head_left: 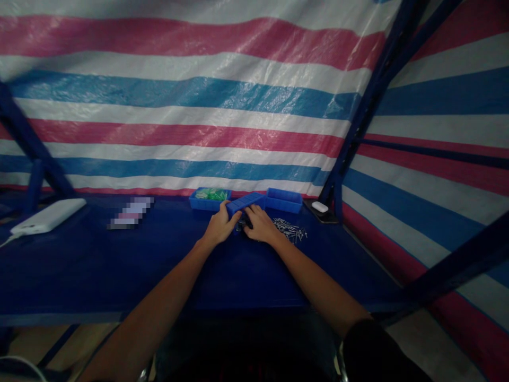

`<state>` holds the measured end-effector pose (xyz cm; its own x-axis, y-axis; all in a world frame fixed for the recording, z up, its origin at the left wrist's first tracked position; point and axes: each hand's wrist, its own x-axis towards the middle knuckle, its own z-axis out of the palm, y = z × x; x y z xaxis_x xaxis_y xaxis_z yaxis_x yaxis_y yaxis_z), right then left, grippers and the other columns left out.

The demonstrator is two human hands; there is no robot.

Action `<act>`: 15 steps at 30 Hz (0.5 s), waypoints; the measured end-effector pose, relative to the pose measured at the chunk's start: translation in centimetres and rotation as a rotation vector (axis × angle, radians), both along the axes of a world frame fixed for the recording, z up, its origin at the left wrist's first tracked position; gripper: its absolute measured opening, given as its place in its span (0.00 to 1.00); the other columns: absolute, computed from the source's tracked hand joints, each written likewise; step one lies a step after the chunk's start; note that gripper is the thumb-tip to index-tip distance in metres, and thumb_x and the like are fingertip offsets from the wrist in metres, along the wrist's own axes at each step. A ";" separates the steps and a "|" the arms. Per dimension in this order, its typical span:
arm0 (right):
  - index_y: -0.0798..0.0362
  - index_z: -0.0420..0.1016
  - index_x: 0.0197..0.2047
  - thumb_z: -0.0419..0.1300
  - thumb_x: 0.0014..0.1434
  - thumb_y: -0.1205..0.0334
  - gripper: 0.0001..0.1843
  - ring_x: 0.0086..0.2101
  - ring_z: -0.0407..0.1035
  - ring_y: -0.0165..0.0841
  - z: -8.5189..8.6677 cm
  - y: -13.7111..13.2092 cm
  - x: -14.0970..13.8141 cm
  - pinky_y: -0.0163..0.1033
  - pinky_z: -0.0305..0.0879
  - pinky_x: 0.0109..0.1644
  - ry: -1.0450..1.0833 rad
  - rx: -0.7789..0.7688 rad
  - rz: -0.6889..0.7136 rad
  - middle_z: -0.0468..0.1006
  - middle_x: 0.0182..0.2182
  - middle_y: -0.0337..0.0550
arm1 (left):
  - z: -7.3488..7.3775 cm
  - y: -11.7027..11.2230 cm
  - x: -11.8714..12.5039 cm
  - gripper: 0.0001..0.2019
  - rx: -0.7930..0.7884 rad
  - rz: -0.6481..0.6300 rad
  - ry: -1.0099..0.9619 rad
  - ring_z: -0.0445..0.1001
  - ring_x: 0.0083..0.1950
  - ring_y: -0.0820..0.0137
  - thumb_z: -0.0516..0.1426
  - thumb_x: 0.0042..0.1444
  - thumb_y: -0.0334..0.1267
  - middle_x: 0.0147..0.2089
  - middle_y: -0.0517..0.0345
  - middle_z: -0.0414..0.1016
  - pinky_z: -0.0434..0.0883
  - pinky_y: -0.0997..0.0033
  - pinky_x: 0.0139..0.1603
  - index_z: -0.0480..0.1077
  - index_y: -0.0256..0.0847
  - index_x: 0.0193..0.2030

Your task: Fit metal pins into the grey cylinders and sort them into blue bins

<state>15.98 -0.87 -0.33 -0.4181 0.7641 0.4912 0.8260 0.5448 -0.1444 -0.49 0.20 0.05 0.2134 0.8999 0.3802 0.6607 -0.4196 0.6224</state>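
My left hand (218, 225) grips a blue plastic bin (245, 202) by its left end, thumb toward me. The bin is tipped on its side above the table, with its ribbed outer face showing. At its near side my right hand (261, 225) has bent fingers against small dark pieces (240, 226); their kind is too blurred to tell. Just right of that hand lies a loose pile of thin silvery screws or pins (289, 229). Behind my left hand stands a blue bin (194, 203) with green pieces (212, 194). Another blue bin (284, 202) stands behind the pile.
The blue table (159, 276) has a white power bank (50, 216) with a cable at left and a pixelated flat item (131, 213). A dark phone (326, 215) carrying a white case (319, 207) lies at right. Blue posts (353, 138) and striped sheeting (191, 95) enclose it.
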 end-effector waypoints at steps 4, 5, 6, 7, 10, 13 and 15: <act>0.53 0.55 0.57 0.56 0.52 0.57 0.30 0.52 0.53 0.41 -0.1 -0.5 -0.5 0.47 0.53 0.55 0.001 -0.020 0.093 0.58 0.54 0.51 | 0.6 -0.5 0.1 0.30 0.077 -0.026 0.033 0.71 0.48 0.56 0.45 0.57 0.51 0.49 0.40 0.70 0.64 0.56 0.50 0.48 0.31 0.60; 0.54 0.56 0.56 0.56 0.52 0.55 0.30 0.53 0.53 0.41 -0.2 -0.7 -0.8 0.47 0.53 0.55 -0.004 -0.022 0.107 0.59 0.54 0.51 | 0.7 -0.7 0.2 0.30 0.097 -0.036 0.039 0.70 0.50 0.56 0.46 0.57 0.49 0.50 0.40 0.69 0.63 0.56 0.51 0.47 0.31 0.61; 0.55 0.57 0.55 0.56 0.52 0.54 0.29 0.53 0.53 0.42 -0.3 -0.7 -1.0 0.48 0.52 0.55 -0.013 -0.020 0.113 0.59 0.53 0.52 | 0.8 -0.8 0.2 0.30 0.123 -0.048 0.047 0.69 0.52 0.57 0.46 0.57 0.48 0.52 0.40 0.68 0.62 0.56 0.52 0.46 0.31 0.61; 0.56 0.58 0.55 0.56 0.52 0.53 0.29 0.53 0.53 0.42 -0.5 -0.8 -1.2 0.48 0.52 0.55 -0.025 -0.017 0.109 0.59 0.53 0.53 | 0.9 -0.9 0.3 0.29 0.152 -0.060 0.063 0.67 0.53 0.58 0.46 0.57 0.46 0.53 0.41 0.66 0.61 0.56 0.54 0.47 0.33 0.62; 0.58 0.59 0.54 0.57 0.51 0.52 0.30 0.53 0.52 0.44 -0.9 -0.8 -1.7 0.50 0.50 0.55 -0.042 -0.002 0.073 0.60 0.53 0.56 | 1.0 -1.2 0.5 0.25 0.237 -0.091 0.156 0.64 0.55 0.60 0.46 0.58 0.45 0.56 0.47 0.65 0.58 0.57 0.56 0.51 0.41 0.61; 0.58 0.56 0.56 0.58 0.50 0.51 0.34 0.55 0.51 0.44 -0.9 -0.7 -1.7 0.50 0.49 0.56 -0.026 0.014 0.063 0.59 0.54 0.57 | 1.0 -1.3 0.8 0.22 0.286 -0.077 0.256 0.66 0.52 0.61 0.46 0.59 0.46 0.51 0.50 0.68 0.58 0.56 0.55 0.55 0.47 0.60; 0.57 0.55 0.57 0.58 0.50 0.50 0.34 0.54 0.52 0.43 -0.9 -0.7 -1.6 0.50 0.49 0.56 -0.009 0.021 0.055 0.59 0.54 0.56 | 1.1 -1.3 1.0 0.22 0.318 -0.042 0.321 0.66 0.49 0.62 0.47 0.58 0.48 0.47 0.51 0.69 0.57 0.56 0.54 0.57 0.49 0.59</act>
<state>14.41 -1.58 -1.19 -0.4635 0.7296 0.5029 0.7961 0.5921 -0.1253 0.49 -1.08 1.11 0.3995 0.7374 0.5446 0.7776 -0.5872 0.2249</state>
